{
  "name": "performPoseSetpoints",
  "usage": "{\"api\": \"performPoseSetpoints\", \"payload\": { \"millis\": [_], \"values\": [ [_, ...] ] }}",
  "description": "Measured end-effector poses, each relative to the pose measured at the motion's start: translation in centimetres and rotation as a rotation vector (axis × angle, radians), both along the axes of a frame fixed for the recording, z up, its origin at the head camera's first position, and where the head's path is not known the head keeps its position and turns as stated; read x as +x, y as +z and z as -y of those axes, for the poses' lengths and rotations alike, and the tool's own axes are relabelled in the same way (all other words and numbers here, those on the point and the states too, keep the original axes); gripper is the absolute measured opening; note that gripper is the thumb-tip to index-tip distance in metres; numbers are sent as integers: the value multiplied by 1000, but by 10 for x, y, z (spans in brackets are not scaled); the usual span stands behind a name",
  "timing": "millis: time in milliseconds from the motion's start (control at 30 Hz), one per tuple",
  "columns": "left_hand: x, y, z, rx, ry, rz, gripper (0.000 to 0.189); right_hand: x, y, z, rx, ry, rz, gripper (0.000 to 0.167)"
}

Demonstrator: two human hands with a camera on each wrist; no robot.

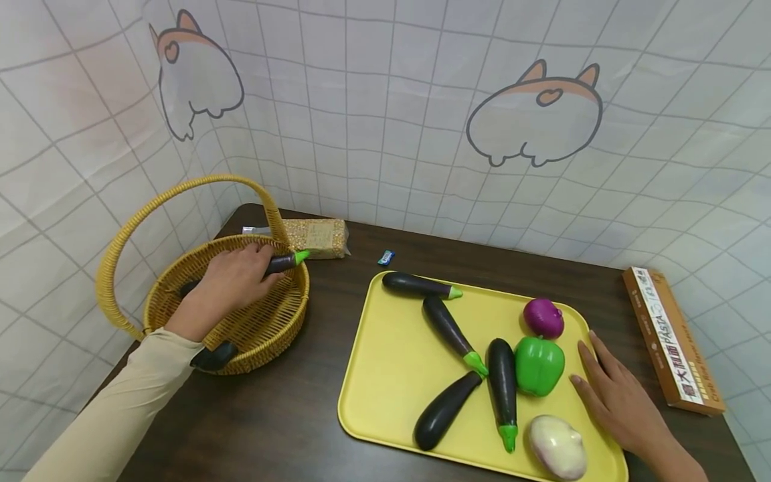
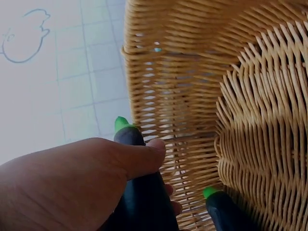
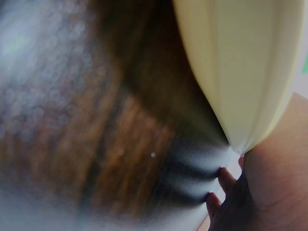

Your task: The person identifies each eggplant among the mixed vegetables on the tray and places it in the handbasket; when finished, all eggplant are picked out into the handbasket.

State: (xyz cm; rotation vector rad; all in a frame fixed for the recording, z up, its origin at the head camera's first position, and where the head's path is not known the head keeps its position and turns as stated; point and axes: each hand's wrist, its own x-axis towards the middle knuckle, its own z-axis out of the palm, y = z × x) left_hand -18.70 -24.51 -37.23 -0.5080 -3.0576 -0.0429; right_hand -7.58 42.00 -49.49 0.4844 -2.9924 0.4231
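Note:
My left hand [image 1: 237,278] grips a dark purple eggplant [image 1: 280,263] with a green stem, held over the yellow wicker basket [image 1: 289,328]. In the left wrist view, the thumb lies across that eggplant [image 2: 144,202] beside the basket wall. A second eggplant [image 2: 226,211] lies inside the basket below it. My right hand [image 1: 623,402] rests at the right rim of the yellow tray [image 1: 379,375], fingers extended. Several eggplants [image 1: 448,328] lie on the tray. Near the right fingers are a green bell pepper [image 1: 539,366], a purple onion [image 1: 543,318] and a whitish-purple round vegetable [image 1: 557,447].
A clear bag of grains [image 1: 319,237] lies behind the basket, with a small blue packet [image 1: 386,258] to its right. Along the table's right side lies a long pasta box [image 1: 671,338]. The basket's tall handle [image 1: 181,191] arches up. A gridded curtain [image 1: 385,120] hangs behind the table.

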Motion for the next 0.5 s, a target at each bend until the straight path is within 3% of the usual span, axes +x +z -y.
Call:
{"api": "performPoseSetpoints", "payload": {
  "millis": [167, 500],
  "values": [
    [-4, -6, 6, 2, 12, 8, 45, 1, 0, 1, 5, -5, 10, 67],
    [-7, -12, 22, -5, 67, 95, 54, -1, 0, 2, 15, -10, 17, 67]
  ]
}}
